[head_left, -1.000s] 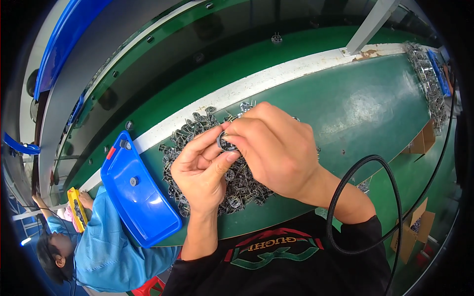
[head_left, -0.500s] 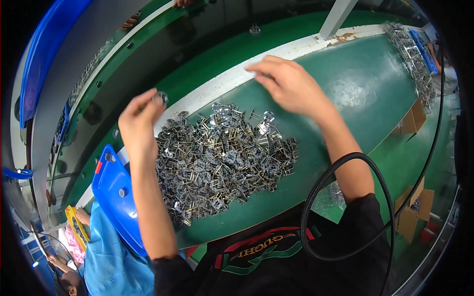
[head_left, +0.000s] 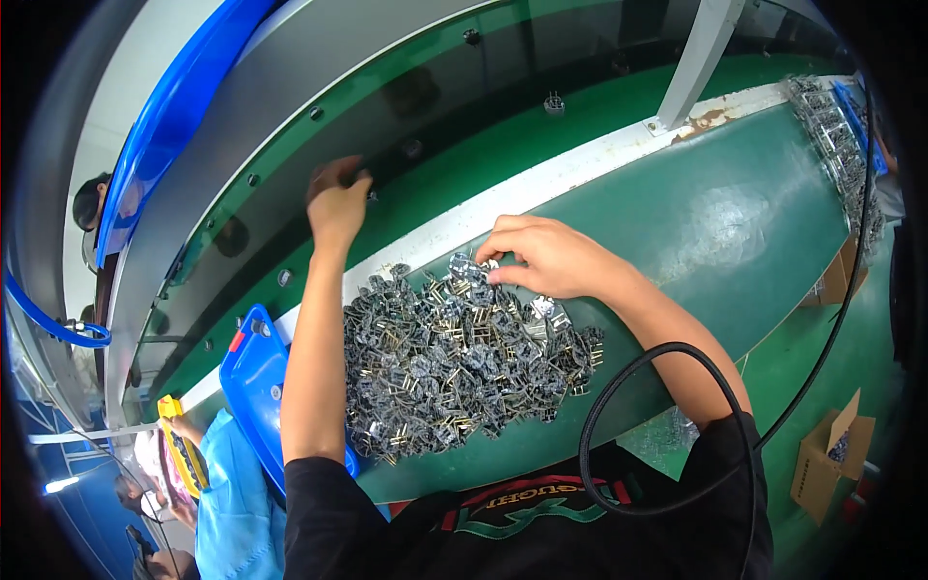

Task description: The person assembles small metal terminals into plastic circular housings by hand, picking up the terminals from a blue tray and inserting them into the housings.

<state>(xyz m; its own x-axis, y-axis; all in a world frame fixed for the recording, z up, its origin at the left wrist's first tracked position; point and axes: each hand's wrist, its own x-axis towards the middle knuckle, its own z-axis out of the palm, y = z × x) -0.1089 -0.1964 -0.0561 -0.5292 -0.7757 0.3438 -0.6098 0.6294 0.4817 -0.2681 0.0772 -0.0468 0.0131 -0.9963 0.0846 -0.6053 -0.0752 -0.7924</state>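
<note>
A heap of small dark parts with metal prongs [head_left: 464, 377] lies on the green table [head_left: 667, 280] before me. At the heap's far edge my right hand [head_left: 546, 253] is closed, thumb and fingers pinching a shiny pronged part [head_left: 476, 268]. My left hand [head_left: 336, 201] reaches over the green conveyor belt [head_left: 483, 150] beyond the table's white edge. Its fingers are curled and smeared by motion. Close to its thumb shows a small dark part [head_left: 372, 195]; whether the hand still touches it I cannot tell.
Spaced along the belt are several small parts, one upright on prongs [head_left: 553, 103]. A blue tray [head_left: 253, 372] stands left of my left forearm, near a person in blue [head_left: 237, 493]. A black cable [head_left: 667, 350] loops before my right arm. Cardboard boxes [head_left: 822, 469] sit at right.
My left hand has moved farther out over the belt from beside the heap. My right hand has come down onto the heap's far edge and closed on a part. The view has shifted.
</note>
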